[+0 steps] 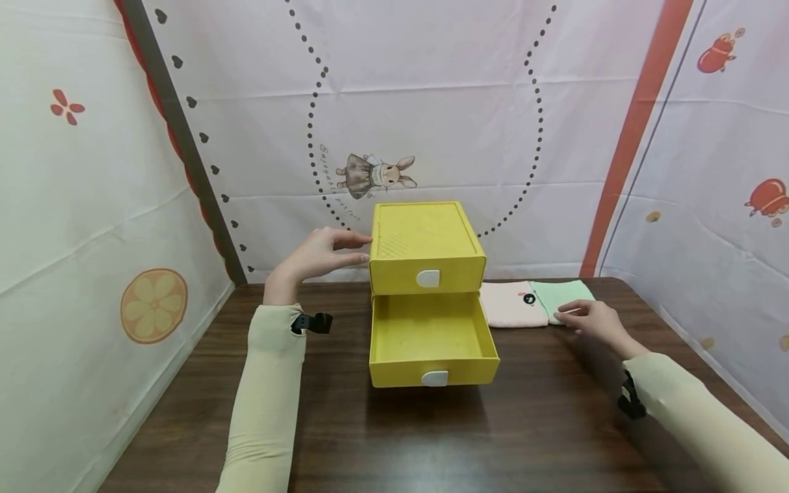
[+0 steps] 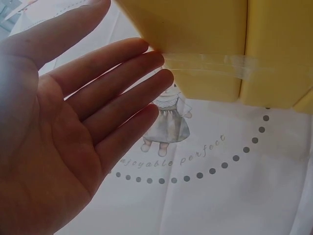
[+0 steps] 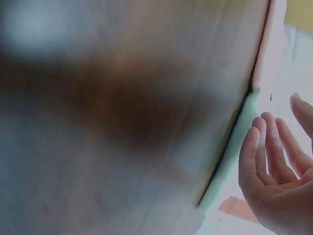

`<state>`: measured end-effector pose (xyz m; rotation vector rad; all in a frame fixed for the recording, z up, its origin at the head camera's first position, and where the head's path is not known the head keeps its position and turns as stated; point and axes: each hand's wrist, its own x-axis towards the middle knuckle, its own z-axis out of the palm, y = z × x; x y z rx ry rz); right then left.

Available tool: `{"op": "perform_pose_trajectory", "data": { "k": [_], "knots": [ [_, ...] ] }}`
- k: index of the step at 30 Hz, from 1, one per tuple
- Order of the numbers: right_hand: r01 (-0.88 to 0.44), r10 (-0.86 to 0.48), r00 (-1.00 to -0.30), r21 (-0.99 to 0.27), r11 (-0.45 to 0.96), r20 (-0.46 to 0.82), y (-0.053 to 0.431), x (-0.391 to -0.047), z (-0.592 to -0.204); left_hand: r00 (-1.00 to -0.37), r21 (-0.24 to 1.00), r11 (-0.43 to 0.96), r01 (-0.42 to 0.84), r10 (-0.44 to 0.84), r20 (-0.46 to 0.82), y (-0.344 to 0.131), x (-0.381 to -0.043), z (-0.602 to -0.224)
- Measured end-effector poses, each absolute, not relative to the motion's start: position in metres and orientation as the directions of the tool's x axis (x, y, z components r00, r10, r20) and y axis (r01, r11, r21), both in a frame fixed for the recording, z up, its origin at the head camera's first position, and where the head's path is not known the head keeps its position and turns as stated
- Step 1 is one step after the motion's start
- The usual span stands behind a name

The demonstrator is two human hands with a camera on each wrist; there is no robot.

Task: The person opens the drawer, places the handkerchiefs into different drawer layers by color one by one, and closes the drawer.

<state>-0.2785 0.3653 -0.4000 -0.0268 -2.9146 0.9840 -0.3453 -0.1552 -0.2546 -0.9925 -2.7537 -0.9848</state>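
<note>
A yellow two-drawer box stands in the middle of the table, its upper drawer closed and its lower drawer pulled out with nothing inside. My left hand is at the box's left side, fingertips right at its upper edge; in the left wrist view the fingers are nearly straight beside the yellow wall. To the right lie a pink cloth with a small dark face and a green cloth, side by side. Over the green cloth's front edge hovers my right hand, fingers loosely bent and holding nothing.
The dark wooden table meets a printed white curtain at the back and sides. Clear tape runs across the box's side. Both sleeves carry black wrist straps.
</note>
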Motion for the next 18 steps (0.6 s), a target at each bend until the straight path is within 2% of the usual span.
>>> {"op": "perform_pose_trajectory", "data": {
  "k": [18],
  "knots": [
    [0.011, 0.096, -0.987, -0.538, 0.843, 0.131, 0.416, -0.299, -0.401, -0.78, 0.526, 0.595, 0.608, 0.572, 0.254, -0.155, -0.343, -0.253]
  ]
}}
